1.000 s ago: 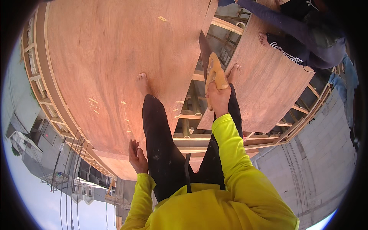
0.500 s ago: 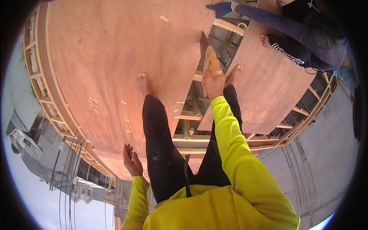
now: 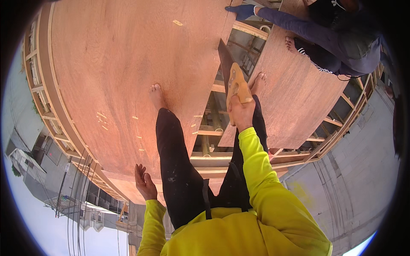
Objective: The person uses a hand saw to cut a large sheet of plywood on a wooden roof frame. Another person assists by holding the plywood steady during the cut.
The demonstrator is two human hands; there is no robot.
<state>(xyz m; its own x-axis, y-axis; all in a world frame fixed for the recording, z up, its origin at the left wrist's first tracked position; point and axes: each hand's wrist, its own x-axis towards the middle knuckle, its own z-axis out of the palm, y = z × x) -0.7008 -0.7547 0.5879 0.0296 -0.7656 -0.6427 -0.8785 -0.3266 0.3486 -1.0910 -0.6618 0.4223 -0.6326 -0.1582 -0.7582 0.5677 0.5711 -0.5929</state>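
My right hand (image 3: 242, 112) grips the yellowish handle of a handsaw (image 3: 237, 83). Its dark blade slants forward and left, and the tip meets the right edge of a large reddish plywood sheet (image 3: 115, 64). Below the blade lies the gap between that sheet and a second plywood piece (image 3: 294, 98) on the right. My left hand (image 3: 145, 182) hangs free above the big sheet by my left knee, with fingers apart and nothing in it. At the far edge of the big sheet, a co-worker's gloved hand (image 3: 241, 11) presses on the wood.
One bare foot (image 3: 156, 94) stands on the big sheet, the other on the right piece. Timber joists (image 3: 209, 130) cross the open gap between them. A wooden frame edge (image 3: 45, 85) curves round the left. A co-worker (image 3: 341, 47) crouches at the upper right.
My right hand has drawn the saw back toward my body, and more of its blade shows. My left hand has shifted only slightly. The co-worker's hand stays at the sheet's edge.
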